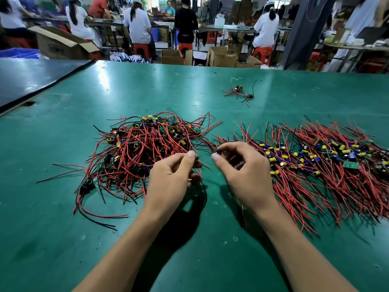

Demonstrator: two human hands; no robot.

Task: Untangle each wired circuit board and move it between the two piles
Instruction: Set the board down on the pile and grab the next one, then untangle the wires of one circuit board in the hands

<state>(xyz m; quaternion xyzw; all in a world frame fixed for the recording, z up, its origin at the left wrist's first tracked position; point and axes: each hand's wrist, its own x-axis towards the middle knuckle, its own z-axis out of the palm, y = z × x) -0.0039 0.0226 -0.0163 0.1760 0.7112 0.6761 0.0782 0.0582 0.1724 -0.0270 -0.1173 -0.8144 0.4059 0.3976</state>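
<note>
Head view: your right hand (242, 167) pinches one circuit board (219, 153) between thumb and forefinger. Only its blue capacitor shows plainly at the fingertips; the rest sits under your curled fingers. Your left hand (174, 171) pinches a few thin red wires (197, 168) between thumb and forefinger, and a black wire (204, 192) loops down from under that hand toward the surface (63, 228).

Key relation: the board is held above the surface in the gap between the two piles, just beside the near edge of the straightened pile (315, 165) on your right. The tangled pile (147, 148) is on your left, touching the back of your left hand's reach. The leads appear to run leftward from the board to your left hand, so their long axis lies roughly left to right between your hands.

Judgement: the right hand is the nearer one to the drop-off side. The leads look partly free. Whether any strand is caught in the tangled pile cannot be told.
</note>
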